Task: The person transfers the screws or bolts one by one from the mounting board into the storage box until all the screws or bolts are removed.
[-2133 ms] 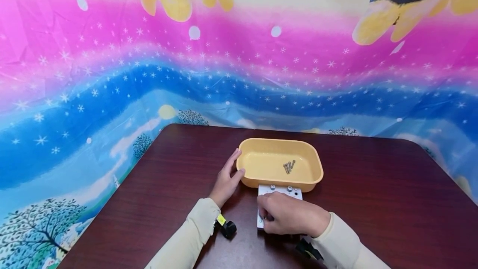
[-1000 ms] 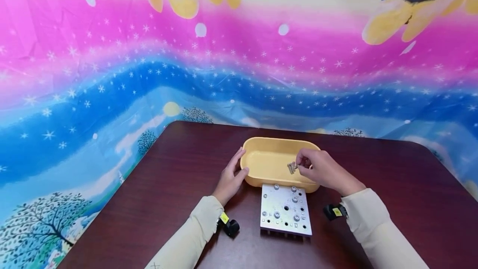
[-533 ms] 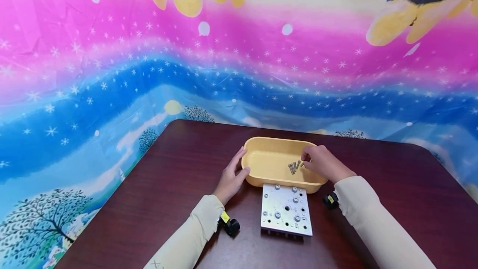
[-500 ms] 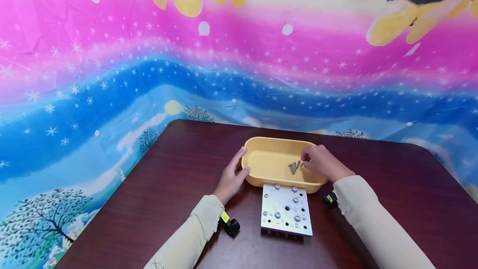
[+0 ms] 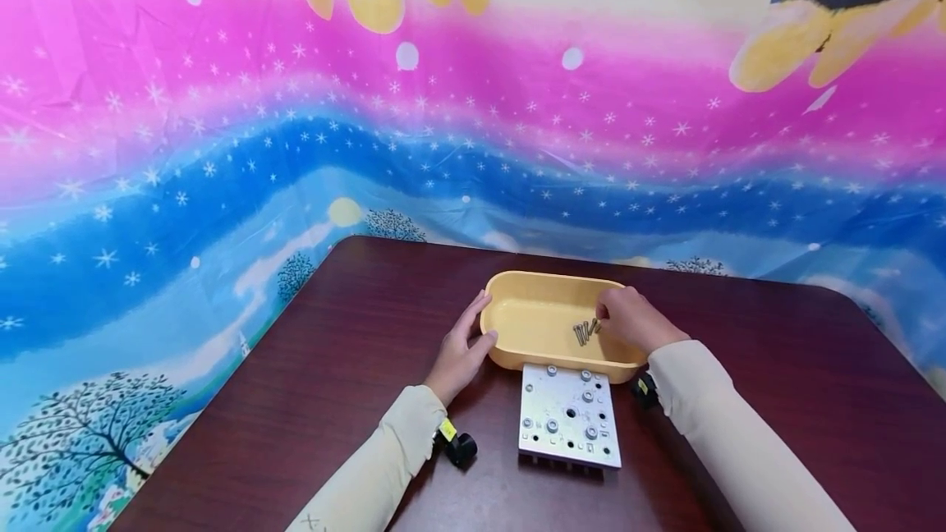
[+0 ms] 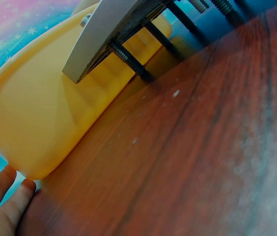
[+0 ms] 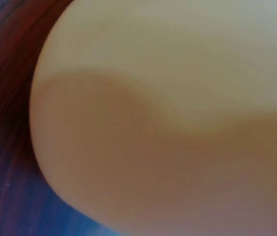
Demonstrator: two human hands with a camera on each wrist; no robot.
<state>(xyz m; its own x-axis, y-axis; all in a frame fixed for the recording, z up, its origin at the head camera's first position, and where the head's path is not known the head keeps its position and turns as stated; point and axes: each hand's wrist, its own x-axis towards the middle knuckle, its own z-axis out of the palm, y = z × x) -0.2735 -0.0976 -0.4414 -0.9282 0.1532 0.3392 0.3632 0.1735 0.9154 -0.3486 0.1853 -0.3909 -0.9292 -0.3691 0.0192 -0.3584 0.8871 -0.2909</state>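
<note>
My left hand (image 5: 460,355) rests its spread fingers and thumb against the left end of a yellow tray (image 5: 510,360). In the left wrist view its fingertips touch the tray's outer wall. My right hand (image 5: 634,318) reaches over the tray's right end, fingers curled down and pinching at a small bolt beside several loose bolts (image 5: 581,334). The tips are partly hidden behind the hand. Before the tray stands a silver metal plate (image 5: 550,401) with holes and several socket-head bolts in it. Threaded shanks (image 6: 128,59) stick out below the plate in the left wrist view.
All of this stands on a dark red-brown wooden table (image 5: 355,351). A printed curtain (image 5: 443,105) hangs behind it. The right wrist view is filled mostly by blurred hand and sleeve. Black cameras (image 5: 460,448) sit at the wrists.
My right hand has left the metal plate and moved up and right into the tray, then shifted slightly right among the bolts. My left hand keeps its place on the tray.
</note>
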